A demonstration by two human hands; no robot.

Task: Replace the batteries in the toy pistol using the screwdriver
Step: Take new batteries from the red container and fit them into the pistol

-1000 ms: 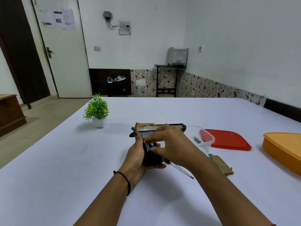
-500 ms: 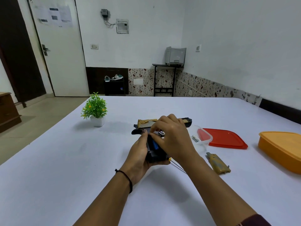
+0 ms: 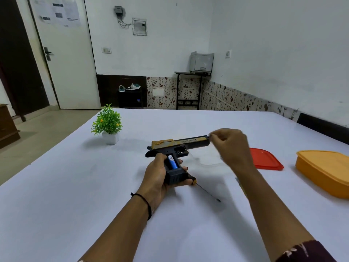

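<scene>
White tabletop (image 3: 75,214) nearest us, where our left hand (image 3: 157,174) grips the toy pistol (image 3: 177,150) by its open handle — one blue battery (image 3: 172,162) seated in the bay, cover off. The screwdriver (image 3: 204,190) lies on the tabletop just beside that hand. Farther out, our right hand (image 3: 231,148) hovers blurred near the muzzle, fingers curled; whether it pinches anything we cannot tell. We judge the swap midway — closing and screwing remain. Beyond: red lid (image 3: 264,161), orange box (image 3: 324,171), potted plant (image 3: 108,124).
</scene>
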